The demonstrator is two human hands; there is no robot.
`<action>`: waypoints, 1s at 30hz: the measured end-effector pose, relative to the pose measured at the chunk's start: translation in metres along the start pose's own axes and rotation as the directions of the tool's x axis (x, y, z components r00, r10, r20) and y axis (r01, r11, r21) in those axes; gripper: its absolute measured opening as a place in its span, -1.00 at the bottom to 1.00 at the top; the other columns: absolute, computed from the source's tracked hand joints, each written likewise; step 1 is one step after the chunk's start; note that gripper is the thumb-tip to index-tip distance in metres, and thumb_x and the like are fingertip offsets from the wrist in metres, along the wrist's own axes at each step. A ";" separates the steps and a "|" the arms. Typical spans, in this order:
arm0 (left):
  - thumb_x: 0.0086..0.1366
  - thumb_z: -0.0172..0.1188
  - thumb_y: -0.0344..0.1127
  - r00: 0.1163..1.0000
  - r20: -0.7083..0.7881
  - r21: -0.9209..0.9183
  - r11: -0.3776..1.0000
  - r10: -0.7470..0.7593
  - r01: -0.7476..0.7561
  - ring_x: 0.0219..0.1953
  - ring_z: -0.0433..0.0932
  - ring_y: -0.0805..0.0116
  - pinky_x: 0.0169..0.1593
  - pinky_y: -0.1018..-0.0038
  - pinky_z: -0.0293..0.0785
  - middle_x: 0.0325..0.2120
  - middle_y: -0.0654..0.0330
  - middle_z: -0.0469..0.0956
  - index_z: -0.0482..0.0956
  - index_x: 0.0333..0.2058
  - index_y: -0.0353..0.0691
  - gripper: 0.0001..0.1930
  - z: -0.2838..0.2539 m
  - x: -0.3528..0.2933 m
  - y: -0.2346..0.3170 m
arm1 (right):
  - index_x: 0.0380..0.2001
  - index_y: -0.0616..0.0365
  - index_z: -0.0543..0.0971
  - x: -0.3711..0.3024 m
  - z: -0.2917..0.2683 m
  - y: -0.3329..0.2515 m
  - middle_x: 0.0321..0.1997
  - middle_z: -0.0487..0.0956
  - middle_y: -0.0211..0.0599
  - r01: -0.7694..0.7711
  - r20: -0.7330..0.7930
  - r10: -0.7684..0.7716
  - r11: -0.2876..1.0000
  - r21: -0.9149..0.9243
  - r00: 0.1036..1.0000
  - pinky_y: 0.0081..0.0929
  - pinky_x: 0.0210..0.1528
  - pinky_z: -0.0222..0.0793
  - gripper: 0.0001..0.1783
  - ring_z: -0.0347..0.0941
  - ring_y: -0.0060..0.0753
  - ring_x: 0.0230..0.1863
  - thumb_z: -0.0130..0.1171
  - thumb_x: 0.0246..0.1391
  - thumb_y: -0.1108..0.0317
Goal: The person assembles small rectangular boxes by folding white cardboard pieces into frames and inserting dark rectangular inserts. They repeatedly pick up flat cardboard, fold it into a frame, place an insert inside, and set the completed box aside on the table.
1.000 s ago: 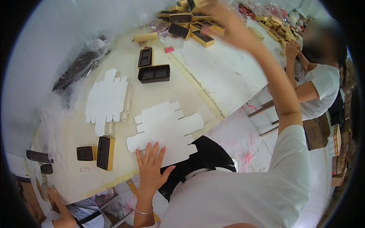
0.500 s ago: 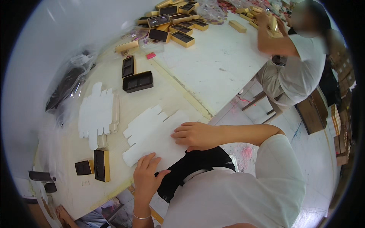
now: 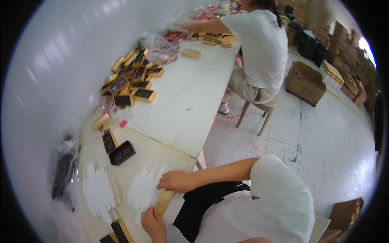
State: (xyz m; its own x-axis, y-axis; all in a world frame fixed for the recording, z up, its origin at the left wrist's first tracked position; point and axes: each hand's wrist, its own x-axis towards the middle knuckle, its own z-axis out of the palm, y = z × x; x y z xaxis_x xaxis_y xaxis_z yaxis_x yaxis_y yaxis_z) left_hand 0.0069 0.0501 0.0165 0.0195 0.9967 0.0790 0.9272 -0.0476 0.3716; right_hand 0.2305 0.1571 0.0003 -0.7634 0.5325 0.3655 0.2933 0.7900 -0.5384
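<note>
Along the pale worktable (image 3: 174,117), gold boxes (image 3: 129,79) are heaped near the wall. Your white card blank (image 3: 142,187) lies at the near edge, its gold strip (image 3: 164,202) showing between your left hand (image 3: 154,224) and right hand (image 3: 178,181); both touch it, fingers curled, though you cannot tell whether either grips.

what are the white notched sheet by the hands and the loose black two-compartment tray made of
White notched flat sheet: probably thin matte card, from its cut tabs. Black two-compartment tray: likely moulded plastic, fairly dull, from its sunken recesses.
</note>
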 end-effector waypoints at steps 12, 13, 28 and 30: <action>0.22 0.19 -0.34 0.933 -0.313 -0.205 0.947 0.177 -0.249 -0.30 0.42 0.10 -0.14 0.27 0.36 -0.39 0.08 0.50 0.56 -0.27 -0.28 -0.85 0.025 0.017 -0.005 | -0.20 0.14 0.58 -0.021 0.009 -0.013 -0.11 0.48 -0.12 0.071 -0.112 -0.103 0.965 -0.254 0.988 -0.20 0.08 0.28 -0.73 0.39 -0.06 -0.03 0.15 0.00 0.32; 0.17 0.25 -0.30 0.926 -0.316 -0.168 0.949 0.204 -0.267 -0.26 0.42 0.10 -0.11 0.26 0.35 -0.36 0.12 0.49 0.57 -0.23 -0.25 -0.79 0.021 0.013 0.000 | -0.19 0.15 0.58 -0.020 0.003 -0.011 -0.09 0.48 -0.11 0.098 -0.042 -0.112 0.962 -0.257 0.993 -0.22 0.07 0.29 -0.72 0.40 -0.07 -0.02 0.13 -0.01 0.34; 0.20 0.20 -0.39 0.968 -0.177 -0.264 0.940 0.175 -0.218 -0.40 0.42 0.18 -0.31 0.38 0.34 -0.53 0.08 0.41 0.56 -0.45 -0.33 -0.87 -0.003 0.033 -0.021 | -0.55 0.11 0.54 0.040 0.017 0.014 -0.48 0.52 -0.17 0.098 0.032 -0.093 0.958 -0.268 0.995 -0.15 -0.25 0.35 -0.95 0.50 -0.10 -0.36 0.11 -0.16 0.42; 0.24 0.22 -0.31 0.998 -0.055 -0.326 0.945 -0.016 -0.003 -0.47 0.35 0.27 -0.35 0.41 0.30 -0.53 0.12 0.36 0.58 -0.42 -0.35 -0.82 -0.010 0.018 -0.022 | -0.58 0.09 0.56 0.042 0.028 -0.006 -0.51 0.53 -0.19 0.054 0.030 -0.048 0.960 -0.276 0.998 -0.15 -0.28 0.34 -0.95 0.51 -0.11 -0.38 0.13 -0.15 0.39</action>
State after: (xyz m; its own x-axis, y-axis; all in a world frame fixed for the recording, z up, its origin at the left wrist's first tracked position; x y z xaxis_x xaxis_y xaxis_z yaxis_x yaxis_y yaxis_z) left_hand -0.0173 0.0685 0.0188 -0.0160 0.9921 0.1242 0.7547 -0.0695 0.6524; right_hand 0.1800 0.1662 -0.0024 -0.7935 0.4846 0.3681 0.3985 0.8709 -0.2875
